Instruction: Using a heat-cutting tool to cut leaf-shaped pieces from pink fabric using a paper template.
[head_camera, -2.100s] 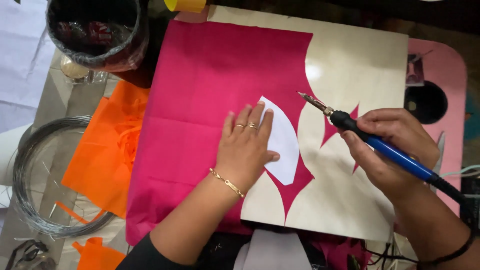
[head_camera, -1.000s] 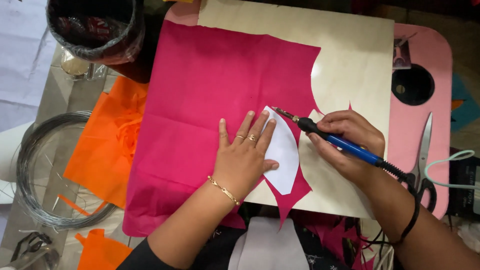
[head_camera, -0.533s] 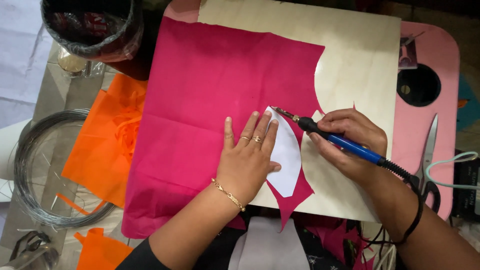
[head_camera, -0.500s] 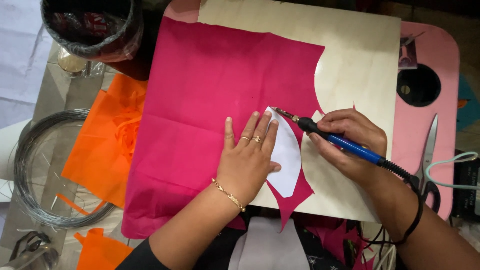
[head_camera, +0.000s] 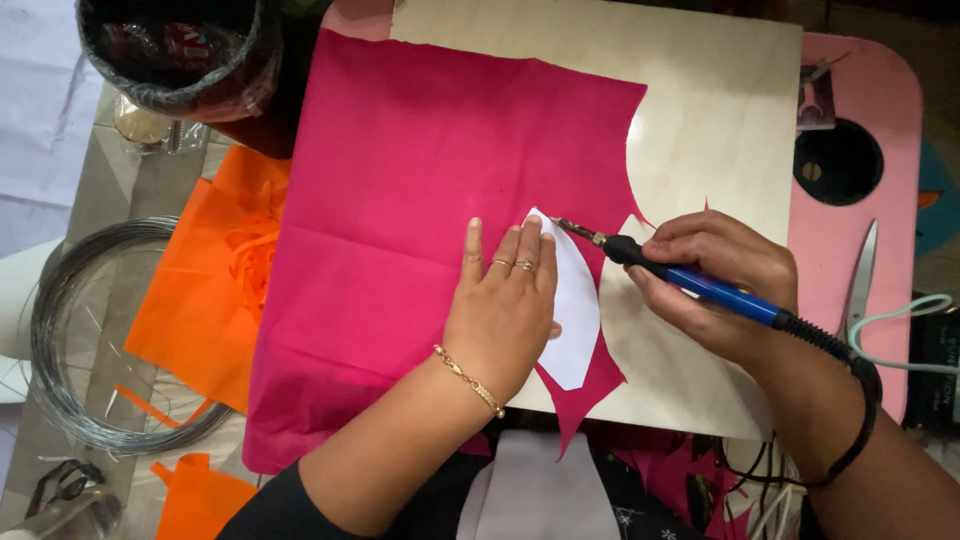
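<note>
While you are tracing, keep the hot tip of the blue-handled cutting tool (head_camera: 700, 285) tight against the white template (head_camera: 575, 300) near the board's (head_camera: 720, 120) front edge. Your right hand (head_camera: 715, 285) is closing around the tool; your left hand (head_camera: 500, 310) is pressing flat, fingers spread, on template and pink fabric (head_camera: 420, 190).

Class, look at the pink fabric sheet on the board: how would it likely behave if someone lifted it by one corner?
The pink fabric sheet would probably hang limp: it lies flat with soft fold creases. It looks thin and light, so it may slide on the smooth wooden board; the left hand presses on it and on the white template. Its narrow cut points might flop or tear.
</note>
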